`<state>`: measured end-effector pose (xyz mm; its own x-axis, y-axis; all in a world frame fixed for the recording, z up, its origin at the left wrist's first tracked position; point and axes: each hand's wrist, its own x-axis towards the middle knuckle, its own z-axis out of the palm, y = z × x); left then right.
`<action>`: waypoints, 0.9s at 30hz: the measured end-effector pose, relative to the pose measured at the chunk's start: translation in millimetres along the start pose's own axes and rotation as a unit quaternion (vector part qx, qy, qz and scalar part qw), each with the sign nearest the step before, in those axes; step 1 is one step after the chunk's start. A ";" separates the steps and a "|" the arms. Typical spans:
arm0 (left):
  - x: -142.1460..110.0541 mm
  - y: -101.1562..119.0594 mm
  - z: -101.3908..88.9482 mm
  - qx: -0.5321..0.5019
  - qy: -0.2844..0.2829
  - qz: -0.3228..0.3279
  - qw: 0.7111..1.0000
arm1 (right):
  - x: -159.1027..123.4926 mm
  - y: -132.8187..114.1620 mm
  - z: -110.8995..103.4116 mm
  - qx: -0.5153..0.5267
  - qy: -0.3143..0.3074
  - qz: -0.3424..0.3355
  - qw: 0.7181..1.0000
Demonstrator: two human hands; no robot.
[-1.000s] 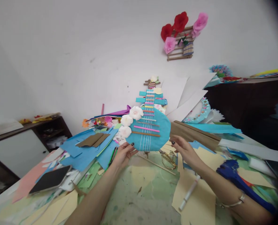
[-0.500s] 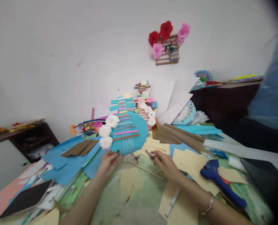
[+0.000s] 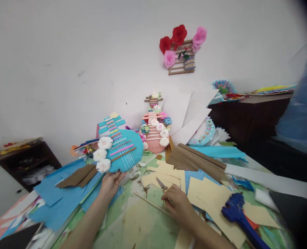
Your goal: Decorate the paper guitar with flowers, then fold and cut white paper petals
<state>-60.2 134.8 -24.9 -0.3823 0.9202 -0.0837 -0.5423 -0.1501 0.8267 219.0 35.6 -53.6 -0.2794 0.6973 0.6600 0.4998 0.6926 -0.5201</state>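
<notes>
My left hand (image 3: 110,185) pinches the lower edge of a blue paper guitar craft (image 3: 131,148). The craft leans to the left, with white strings, coloured sticks across them and white paper flowers (image 3: 100,155) along its left side. Loose white string ends (image 3: 121,188) dangle beside my left fingers. Gripped in my right hand (image 3: 178,203) is a pair of scissors (image 3: 161,184), blades pointing up and left over cream paper pieces (image 3: 166,174). A thin wooden stick (image 3: 150,204) lies on the table between my hands, its right end near my right hand.
A pink guitar craft (image 3: 153,138) stands against the wall. A blue glue gun (image 3: 240,214) lies at the right, near a white paper roll (image 3: 266,199). Blue sheets (image 3: 48,197) and folded brown paper (image 3: 195,159) spread across the table. At far right is a person's blue garment (image 3: 298,107).
My left hand has moved left with the blue guitar craft, which has gone from upright to tilted left. The right hand and scissors sit slightly lower. The view has shifted a little.
</notes>
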 end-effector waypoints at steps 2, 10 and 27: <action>7.9 -5.9 15.4 0.016 -0.011 -0.008 1.000 | 1.6 -2.3 -1.7 -0.022 0.018 -0.022 0.999; 30.4 -45.0 85.2 0.035 -0.055 -0.040 0.997 | 6.6 -12.0 -6.6 -0.115 0.052 -0.114 0.985; 74.0 -9.9 86.8 0.009 -0.034 0.000 0.999 | 10.2 -19.0 -12.7 -0.165 0.049 -0.146 0.974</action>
<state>-18.2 235.8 9.0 -0.3305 0.9426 -0.0471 -0.5293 -0.1438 0.8362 217.1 27.3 -30.0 -0.3778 0.4467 0.8110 0.6514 0.7507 -0.1100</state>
